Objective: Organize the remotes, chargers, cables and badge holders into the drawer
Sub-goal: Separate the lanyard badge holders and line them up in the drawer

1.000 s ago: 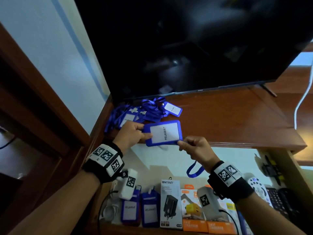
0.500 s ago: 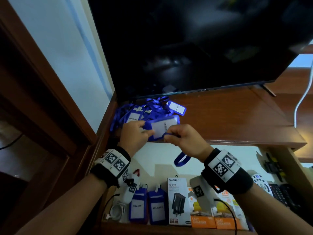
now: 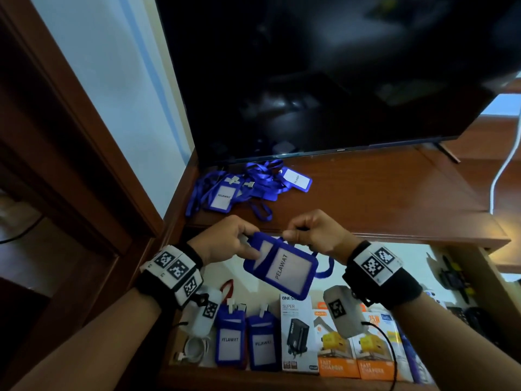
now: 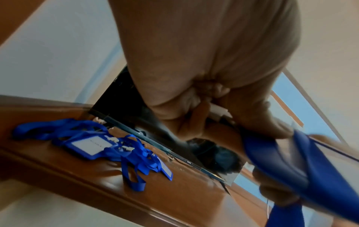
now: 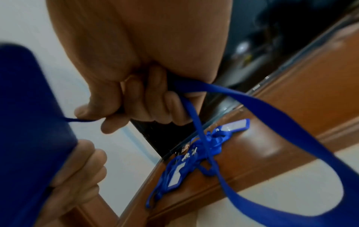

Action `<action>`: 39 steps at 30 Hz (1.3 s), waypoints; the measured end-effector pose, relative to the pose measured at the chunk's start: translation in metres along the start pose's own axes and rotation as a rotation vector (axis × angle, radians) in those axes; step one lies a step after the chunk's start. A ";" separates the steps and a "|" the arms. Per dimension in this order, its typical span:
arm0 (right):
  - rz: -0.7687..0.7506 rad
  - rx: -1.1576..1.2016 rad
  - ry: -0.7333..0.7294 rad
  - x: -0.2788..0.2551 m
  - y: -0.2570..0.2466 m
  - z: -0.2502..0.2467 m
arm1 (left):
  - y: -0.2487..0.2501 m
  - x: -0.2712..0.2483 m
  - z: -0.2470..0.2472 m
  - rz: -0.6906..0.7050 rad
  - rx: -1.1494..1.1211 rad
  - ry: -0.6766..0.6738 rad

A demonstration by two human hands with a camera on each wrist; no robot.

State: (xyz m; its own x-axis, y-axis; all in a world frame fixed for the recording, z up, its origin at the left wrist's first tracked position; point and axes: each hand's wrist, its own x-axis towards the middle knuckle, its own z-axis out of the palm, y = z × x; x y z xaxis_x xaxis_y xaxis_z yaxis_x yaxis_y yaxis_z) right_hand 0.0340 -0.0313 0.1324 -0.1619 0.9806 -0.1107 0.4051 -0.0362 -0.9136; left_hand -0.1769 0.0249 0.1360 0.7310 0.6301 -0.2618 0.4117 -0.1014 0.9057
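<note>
A blue badge holder [image 3: 282, 268] marked PELAWAT hangs tilted over the open drawer [image 3: 417, 258], just below the shelf edge. My left hand [image 3: 248, 244] pinches its upper left corner; in the left wrist view the left hand [image 4: 213, 119] shows beside the blurred holder [image 4: 291, 169]. My right hand [image 3: 293, 235] grips the holder's blue lanyard [image 3: 324, 268] at the top. In the right wrist view the right hand [image 5: 116, 116] has the lanyard [image 5: 252, 107] curled in its fingers, its loop hanging free. More badge holders [image 3: 248, 187] lie tangled on the shelf top.
A dark TV [image 3: 324, 80] stands on the wooden shelf [image 3: 380, 204]. In the drawer stand two badge holders [image 3: 245, 342], charger boxes [image 3: 335, 345], a coiled white cable [image 3: 194, 348] and remotes [image 3: 456, 314] at the right. A wooden door frame [image 3: 70, 136] runs along the left.
Both hands have come closer together. The badge holder went from flat and level at the shelf edge to hanging tilted below it, over the drawer. The lanyard loop now hangs under my right hand.
</note>
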 end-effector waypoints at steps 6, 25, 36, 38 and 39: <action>0.049 0.263 0.082 -0.001 0.017 0.007 | 0.000 -0.001 0.005 0.091 -0.262 -0.016; 0.016 -0.006 -0.029 -0.006 0.008 0.043 | -0.007 0.016 0.011 -0.054 -0.504 0.831; -0.136 -0.330 -0.026 0.003 0.001 0.016 | -0.038 0.006 0.019 -0.098 0.320 0.338; -0.110 -0.254 -0.015 0.005 0.010 0.012 | -0.032 0.002 0.025 -0.096 0.378 0.168; -0.092 -0.203 -0.023 0.004 0.014 0.011 | -0.029 0.000 0.028 -0.102 0.365 0.098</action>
State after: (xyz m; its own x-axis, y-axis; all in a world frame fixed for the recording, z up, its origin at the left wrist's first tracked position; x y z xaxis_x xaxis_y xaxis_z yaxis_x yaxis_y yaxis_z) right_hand 0.0296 -0.0301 0.1149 -0.2261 0.9732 -0.0412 0.5600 0.0952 -0.8230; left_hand -0.1737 0.0067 0.1006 0.6282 0.7201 -0.2947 0.6587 -0.2906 0.6940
